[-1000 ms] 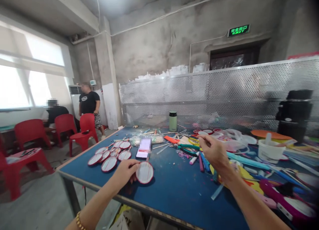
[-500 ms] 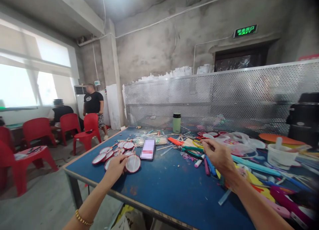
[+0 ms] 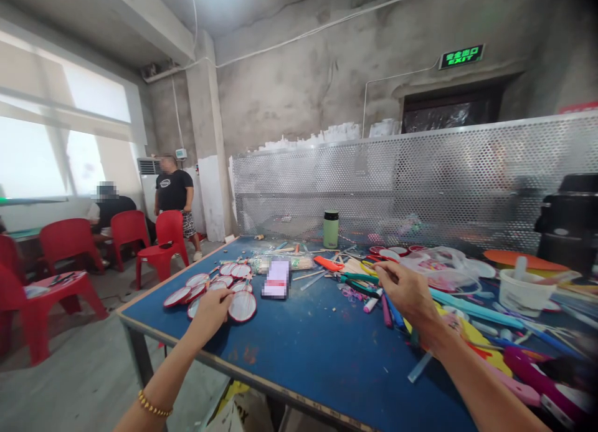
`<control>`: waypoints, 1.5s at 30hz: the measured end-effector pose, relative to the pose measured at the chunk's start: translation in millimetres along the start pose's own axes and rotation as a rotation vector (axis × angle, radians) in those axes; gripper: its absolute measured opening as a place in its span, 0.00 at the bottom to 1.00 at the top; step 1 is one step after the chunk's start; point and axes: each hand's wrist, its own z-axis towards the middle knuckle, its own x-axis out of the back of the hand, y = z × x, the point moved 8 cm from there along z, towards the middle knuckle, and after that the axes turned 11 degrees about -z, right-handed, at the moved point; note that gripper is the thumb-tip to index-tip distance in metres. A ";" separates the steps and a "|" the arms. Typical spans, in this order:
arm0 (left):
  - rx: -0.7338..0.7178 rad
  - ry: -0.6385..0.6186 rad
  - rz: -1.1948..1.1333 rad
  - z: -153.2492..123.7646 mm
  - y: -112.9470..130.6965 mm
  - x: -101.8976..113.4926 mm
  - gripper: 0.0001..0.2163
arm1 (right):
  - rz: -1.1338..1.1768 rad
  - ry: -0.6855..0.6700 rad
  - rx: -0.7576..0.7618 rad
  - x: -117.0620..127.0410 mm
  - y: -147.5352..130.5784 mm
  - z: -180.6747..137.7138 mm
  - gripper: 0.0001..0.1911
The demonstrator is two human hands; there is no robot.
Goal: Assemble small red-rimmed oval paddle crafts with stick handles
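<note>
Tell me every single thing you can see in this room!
table: one, blue, in front.
round discs: about ten, white with red rims, table's left end.
flat blurred thing: one, pale, beside the discs.
bottle: one, green with dark lid, table's far edge.
sticks and handles: many, mixed colours, table's right side.
tub: one, white, right side.
jug: one, black, far right.
screen: one, silver with holes, behind the table.
exit sign: one, green, on the wall.
chairs: several, red, left by the window.
people: two, dark shirts, by the chairs.
bracelet: one, gold, left wrist.
left hand: one, fingers touch the nearest disc.
right hand: one, fingers pinched, raised over the sticks.
</note>
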 end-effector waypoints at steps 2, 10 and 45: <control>0.014 -0.003 0.081 -3.3 5.4 0.0 0.15 | 0.000 -0.006 0.005 -0.2 -0.6 -0.1 0.18; 0.031 0.029 0.363 -10.4 19.7 -0.5 0.14 | -0.020 -0.030 0.000 0.1 -2.2 -0.3 0.18; -0.525 -0.261 0.082 19.3 225.4 -194.7 0.15 | 0.541 0.391 -0.407 58.0 34.3 -6.5 0.16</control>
